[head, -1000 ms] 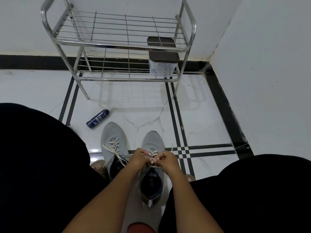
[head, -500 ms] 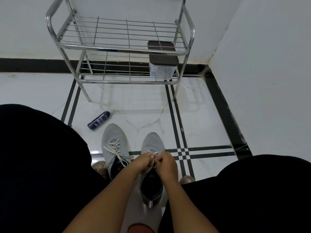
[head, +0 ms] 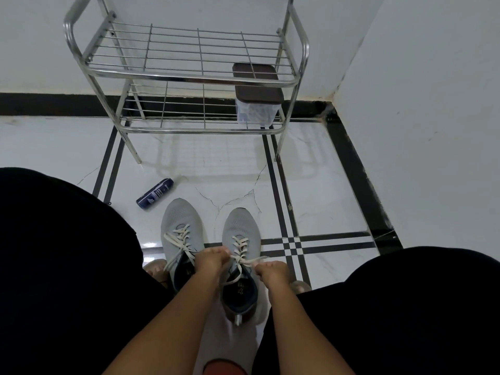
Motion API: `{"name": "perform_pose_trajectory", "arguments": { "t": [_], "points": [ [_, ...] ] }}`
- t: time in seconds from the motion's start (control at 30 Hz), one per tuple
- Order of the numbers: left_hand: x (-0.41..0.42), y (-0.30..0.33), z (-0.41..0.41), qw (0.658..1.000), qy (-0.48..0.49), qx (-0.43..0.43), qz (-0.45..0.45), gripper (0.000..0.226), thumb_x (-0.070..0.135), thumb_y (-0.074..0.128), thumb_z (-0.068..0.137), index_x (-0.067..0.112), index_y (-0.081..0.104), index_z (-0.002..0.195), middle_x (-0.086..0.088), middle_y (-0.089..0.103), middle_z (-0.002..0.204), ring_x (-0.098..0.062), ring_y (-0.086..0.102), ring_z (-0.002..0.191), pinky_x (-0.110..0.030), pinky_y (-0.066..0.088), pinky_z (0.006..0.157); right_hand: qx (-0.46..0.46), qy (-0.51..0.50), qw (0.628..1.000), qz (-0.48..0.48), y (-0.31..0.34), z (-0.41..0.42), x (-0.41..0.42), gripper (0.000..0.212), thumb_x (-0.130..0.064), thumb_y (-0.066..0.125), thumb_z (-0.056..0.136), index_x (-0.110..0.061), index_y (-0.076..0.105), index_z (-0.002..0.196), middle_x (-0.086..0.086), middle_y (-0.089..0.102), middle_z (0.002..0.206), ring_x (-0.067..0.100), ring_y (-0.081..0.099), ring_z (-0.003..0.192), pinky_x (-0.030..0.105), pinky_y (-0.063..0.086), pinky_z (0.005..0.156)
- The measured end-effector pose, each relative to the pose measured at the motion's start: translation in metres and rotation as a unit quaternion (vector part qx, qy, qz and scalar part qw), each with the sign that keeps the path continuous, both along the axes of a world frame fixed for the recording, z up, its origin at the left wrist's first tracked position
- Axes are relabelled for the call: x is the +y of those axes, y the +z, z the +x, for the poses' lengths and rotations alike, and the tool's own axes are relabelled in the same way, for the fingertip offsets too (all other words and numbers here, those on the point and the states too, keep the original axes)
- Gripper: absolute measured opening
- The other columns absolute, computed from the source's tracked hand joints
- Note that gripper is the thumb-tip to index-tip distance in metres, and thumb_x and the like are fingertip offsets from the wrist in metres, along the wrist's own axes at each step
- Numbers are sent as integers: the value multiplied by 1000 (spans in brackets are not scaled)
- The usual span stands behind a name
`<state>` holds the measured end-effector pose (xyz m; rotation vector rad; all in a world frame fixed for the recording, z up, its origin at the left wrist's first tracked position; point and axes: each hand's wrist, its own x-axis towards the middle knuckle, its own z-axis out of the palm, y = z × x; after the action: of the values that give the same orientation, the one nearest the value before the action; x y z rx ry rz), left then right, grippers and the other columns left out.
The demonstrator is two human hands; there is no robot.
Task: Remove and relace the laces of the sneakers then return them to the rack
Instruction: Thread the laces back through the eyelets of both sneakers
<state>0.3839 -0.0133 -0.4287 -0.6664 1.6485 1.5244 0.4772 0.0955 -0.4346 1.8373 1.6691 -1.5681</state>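
Floor: white glossy tiles [head: 319, 185] with black stripe inlays and hairline cracks, meeting white walls at a dark skirting; we sit with dark-clothed knees at either side.
Rack: a two-tier chrome wire rack [head: 189, 77] stands against the far wall.
Container: a clear plastic tub [head: 255, 110] with a dark brown lid sits at the right end of the lower tier — what is inside we cannot tell.
Writing: a dark blue can [head: 154, 194] lies on its side on the floor left of the shoes; it carries a white label, but we cannot read the text. A small mark on the right shoe's insole is also illegible.
Left sneaker [head: 181, 226]: grey knit, on the floor, cream laces threaded and hanging loose.
Right sneaker [head: 240, 228]: grey, just beside its pair, toe toward the rack, laced up the front.
Laces [head: 242, 247]: cream, flat, crossing the right shoe — the two ends run out sideways to our hands.
Left hand [head: 209, 262]: fingers curled, pinching one lace end.
Right hand [head: 272, 270]: fingers curled, pinching the other end; the two hands sit apart.
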Motion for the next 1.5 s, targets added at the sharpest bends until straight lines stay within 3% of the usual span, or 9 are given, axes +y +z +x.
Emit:
{"name": "perform_pose_trajectory", "arguments": {
  "t": [0.07, 0.23, 0.4, 0.53, 0.67, 0.9, 1.07, 1.3, 1.5],
  "points": [
    [-1, 1, 2, 1000, -13, 24, -1, 10, -6, 59, 88, 4, 59, 91, -11, 62, 74, -18, 61, 61, -20, 53, 51, 56, -27, 998, -8, -3, 3, -3, 15, -13, 76, 76, -12, 63, 69, 5, 68, 75, 20, 63, 73, 29, 52, 68],
    [2, 5, 2, 999, -28, 44, 7, 20, -6, 60, 88, 6, 52, 102, -11, 59, 79, -19, 61, 65, -18, 53, 49, 120, -72, 987, -82, -3, 4, -4, 5, -7, 68, 86, -11, 67, 84, 5, 65, 75, 10, 55, 61, 18, 42, 53],
    [1, -2, -1, 998, -43, 19, -37, 5, -2, 58, 91, -1, 59, 86, -11, 62, 66, -8, 61, 41, -17, 51, 42, 108, -81, 987, -89, -9, 6, -5, 6, -14, 71, 85, -9, 68, 87, 5, 67, 73, 13, 57, 59, 31, 51, 63],
    [-1, -13, -10, 984, -88, 57, -143, 21, 13, 67, 86, 4, 65, 67, -7, 66, 52, -23, 66, 58, -32, 57, 67, 74, -83, 993, -29, -18, 5, -2, 23, -28, 73, 83, -11, 65, 69, 2, 68, 67, 12, 61, 57, 20, 43, 54],
    [-8, -35, -17, 964, -134, 95, -211, 26, 34, 72, 77, 8, 72, 73, -8, 72, 68, -27, 71, 71, -41, 59, 76, 35, -132, 990, -21, -28, 3, 3, 27, -29, 73, 82, -8, 65, 66, 4, 68, 65, 19, 67, 63, 26, 55, 68],
    [-11, -43, -23, 968, -126, 72, -205, 29, 33, 72, 79, 4, 72, 73, -8, 72, 64, -29, 71, 73, -44, 59, 78, -24, -148, 989, 0, -38, 5, -1, 43, -49, 71, 78, -6, 73, 86, 7, 74, 90, 25, 70, 91, 36, 56, 86],
    [-11, -35, -21, 969, -108, 75, -209, 30, 31, 73, 80, 5, 71, 65, -7, 70, 58, -29, 71, 73, -43, 59, 78, 9, -161, 986, -45, -34, 6, -5, 33, -40, 67, 85, -8, 65, 76, 6, 68, 79, 21, 64, 75, 30, 54, 77],
    [-10, -15, -18, 974, -106, 81, -185, 25, 21, 72, 82, 3, 68, 65, -10, 70, 61, -26, 70, 65, -41, 59, 79, -22, -141, 989, -35, -32, 8, -4, 38, -46, 71, 80, -9, 70, 75, 5, 73, 84, 22, 69, 83, 29, 55, 75],
    [-20, -4, -22, 931, -245, 209, -170, 20, 25, 63, 90, 11, 67, 77, -8, 73, 79, -25, 70, 75, -39, 57, 76, 61, -19, 998, 6, -12, 9, -9, 27, -35, 72, 79, -15, 65, 62, 2, 70, 71, 25, 70, 79, 30, 51, 72]
  ]
}}
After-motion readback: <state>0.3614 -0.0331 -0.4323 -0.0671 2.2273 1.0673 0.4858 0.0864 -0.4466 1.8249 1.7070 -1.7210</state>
